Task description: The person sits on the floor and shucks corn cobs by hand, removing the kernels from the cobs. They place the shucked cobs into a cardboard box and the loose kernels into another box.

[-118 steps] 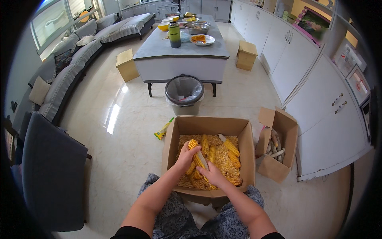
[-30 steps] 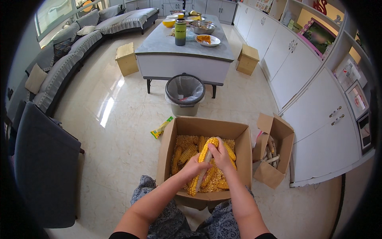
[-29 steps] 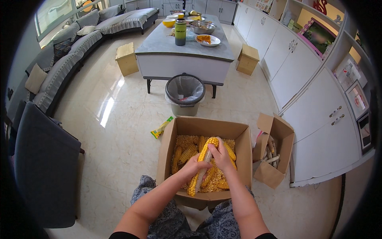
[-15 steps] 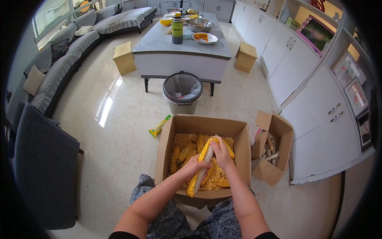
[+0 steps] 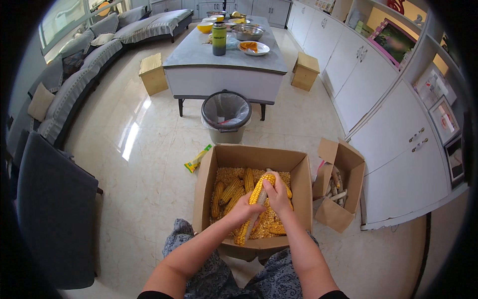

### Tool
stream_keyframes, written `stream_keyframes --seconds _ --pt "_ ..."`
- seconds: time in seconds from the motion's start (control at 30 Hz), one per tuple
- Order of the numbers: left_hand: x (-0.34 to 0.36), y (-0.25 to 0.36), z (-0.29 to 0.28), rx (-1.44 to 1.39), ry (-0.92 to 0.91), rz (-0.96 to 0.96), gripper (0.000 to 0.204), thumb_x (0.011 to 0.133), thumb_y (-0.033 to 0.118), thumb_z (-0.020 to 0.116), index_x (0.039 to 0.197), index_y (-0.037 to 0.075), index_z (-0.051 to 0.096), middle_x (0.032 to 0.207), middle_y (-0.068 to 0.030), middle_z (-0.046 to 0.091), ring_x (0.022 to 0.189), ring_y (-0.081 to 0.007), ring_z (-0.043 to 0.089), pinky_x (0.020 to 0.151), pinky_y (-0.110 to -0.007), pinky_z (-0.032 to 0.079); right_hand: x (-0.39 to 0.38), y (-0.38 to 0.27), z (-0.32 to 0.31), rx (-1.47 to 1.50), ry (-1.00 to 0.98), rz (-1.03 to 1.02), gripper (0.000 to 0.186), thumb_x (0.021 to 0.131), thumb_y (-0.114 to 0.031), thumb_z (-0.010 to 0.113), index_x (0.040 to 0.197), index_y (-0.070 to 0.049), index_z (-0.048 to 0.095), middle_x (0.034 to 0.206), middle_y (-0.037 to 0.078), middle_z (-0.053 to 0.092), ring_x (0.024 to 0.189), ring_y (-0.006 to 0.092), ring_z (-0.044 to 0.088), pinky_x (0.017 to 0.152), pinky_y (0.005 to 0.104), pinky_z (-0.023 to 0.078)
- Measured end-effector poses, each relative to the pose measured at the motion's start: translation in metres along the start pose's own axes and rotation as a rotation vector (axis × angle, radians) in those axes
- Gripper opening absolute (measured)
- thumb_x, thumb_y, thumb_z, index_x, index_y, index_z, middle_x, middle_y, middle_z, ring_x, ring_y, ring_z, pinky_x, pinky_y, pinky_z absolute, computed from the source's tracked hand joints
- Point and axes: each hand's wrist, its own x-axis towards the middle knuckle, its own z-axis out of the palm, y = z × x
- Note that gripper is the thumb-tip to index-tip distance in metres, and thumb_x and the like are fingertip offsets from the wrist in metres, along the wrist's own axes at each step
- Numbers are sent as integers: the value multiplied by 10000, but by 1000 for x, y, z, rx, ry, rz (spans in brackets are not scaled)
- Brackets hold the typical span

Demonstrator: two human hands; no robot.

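Observation:
Both my hands grip one yellow corn cob, held tilted above an open cardboard box. Along one side of the cob the kernels are gone and a pale strip shows. My left hand is closed round its middle. Higher up, near the far end, my right hand wraps it with the thumb pressed on the kernels. Loose corn kernels cover the bottom of the box, and several whole cobs lie on them, mostly to the left of my hands.
To the right stands a smaller cardboard box with stripped cobs. A lined trash bin is just beyond the large box, beside a yellow-green packet. Farther off are a table with dishes and two wooden stools.
My right hand has shifted slightly on the cob, and the cob has turned a little, so less of the pale strip shows. The whole view has moved slightly.

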Motion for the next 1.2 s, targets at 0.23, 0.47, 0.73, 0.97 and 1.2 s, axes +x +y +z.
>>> stream_keyframes --seconds 0.23,0.47,0.73,0.97,1.2 --pt "0 -1 -13 -319 -185 -218 263 745 95 588 946 26 432 659 -77 484 425 -160 482 391 -293 416 0 6 -4 124 -70 3 317 868 -263 484 1087 -35 458 863 96 561 751 171 543 676 293 437" --pt "0 3 -6 -350 -207 -272 278 783 182 603 960 46 438 666 -64 481 429 -151 474 403 -287 420 9 -2 -10 659 -205 375 306 911 -302 413 1071 -48 470 899 83 593 783 117 581 635 233 483" --pt "0 0 -13 -213 -163 -303 254 804 246 634 820 44 480 592 -42 481 417 -138 476 411 -287 417 13 9 -6 426 -128 200 258 920 -209 475 1086 -12 453 946 62 550 864 113 513 785 240 417" --pt "-3 -1 -11 -236 -132 -300 244 796 223 639 820 43 476 585 -45 483 400 -139 471 398 -288 419 10 10 -7 451 -188 172 319 913 -225 468 1171 -55 391 999 60 529 859 98 499 729 221 416" --pt "-1 -8 4 -22 8 -160 278 765 202 656 868 32 462 604 -48 493 400 -138 478 368 -271 406 10 39 -7 401 -107 194 306 908 -228 474 1134 -30 415 1029 77 482 938 134 456 822 252 377"
